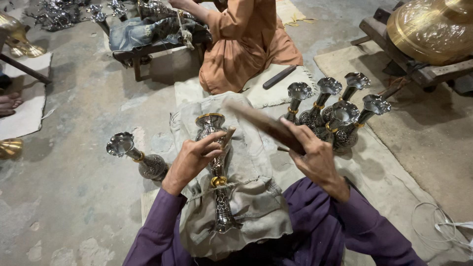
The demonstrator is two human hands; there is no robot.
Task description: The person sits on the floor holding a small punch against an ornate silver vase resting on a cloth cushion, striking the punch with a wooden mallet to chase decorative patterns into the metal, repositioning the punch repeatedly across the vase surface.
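While worker kneels over cloth-wrapped rest (246,197), lone silver vase (138,156) lies on floor at 9 o'clock. Left hand (192,160) curled around small chisel (227,135), tip on engraved silver vase (217,167) tied at centre. Right hand (315,157) closed on dark wooden mallet (266,125), raised. Cluster of finished vases (335,116) stands at 2 o'clock; person in orange (246,39) sits at 12.

You wore a loose purple garment, its long sleeves reaching to both wrists and creasing in soft folds along the forearms. Your left hand (189,160) and right hand (315,157) were bare, without gloves, rings or a watch. The same purple cloth draped across your lap at the frame's lower edge.
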